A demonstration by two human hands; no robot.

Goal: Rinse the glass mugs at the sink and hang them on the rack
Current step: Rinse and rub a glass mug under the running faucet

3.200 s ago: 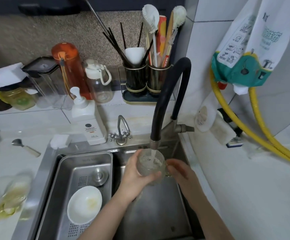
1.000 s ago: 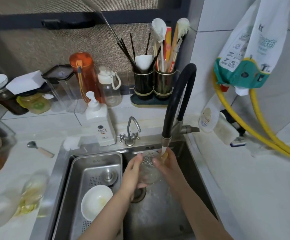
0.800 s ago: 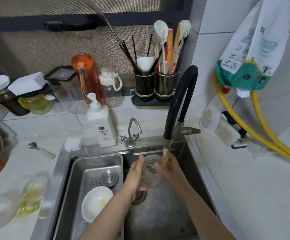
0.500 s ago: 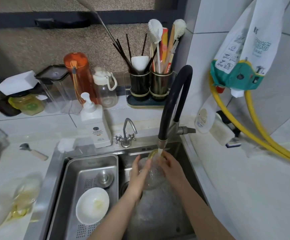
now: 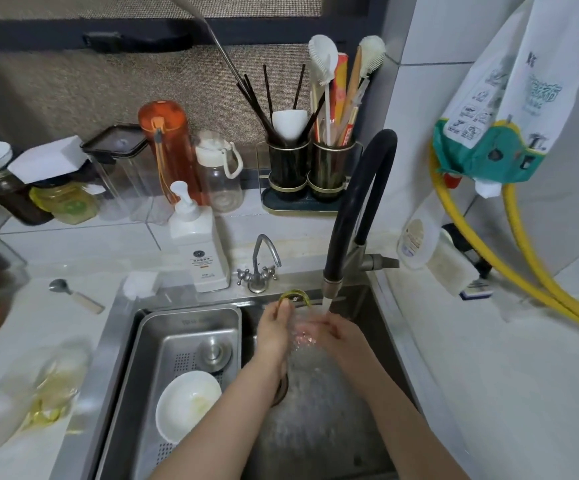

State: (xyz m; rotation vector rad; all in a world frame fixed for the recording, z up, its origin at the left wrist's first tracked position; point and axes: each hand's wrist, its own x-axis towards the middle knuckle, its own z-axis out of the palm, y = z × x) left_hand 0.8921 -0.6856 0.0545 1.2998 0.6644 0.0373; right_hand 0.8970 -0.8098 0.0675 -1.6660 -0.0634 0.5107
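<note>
1. My left hand (image 5: 274,336) and my right hand (image 5: 341,336) are both over the right basin of the sink (image 5: 390,327), close under the black faucet (image 5: 357,209), with the glass mug (image 5: 303,336) held between them
2. My left hand cups the mug's left side, fingers curved round the glass, fingertips reaching up toward its yellowish handle (image 5: 296,295)
3. My right hand wraps the mug's right side, fingers bent against the glass; through the clear wall they show as a pink blur
4. The mug is tipped so its handle arches above my hands toward the sink's back edge; which way the mouth faces I cannot tell
5. The water stream (image 5: 326,304) drops from the spout onto the mug's right part, just beside my right fingers
6. In the left basin sits a steel drain tray (image 5: 149,368) with a white bowl (image 5: 186,405) near its front and a metal plug (image 5: 213,351) behind that
7. On the counter behind the sink's back edge stand a white soap dispenser (image 5: 198,251) and a small chrome tap (image 5: 258,268); a spoon (image 5: 75,296) lies further left
</note>
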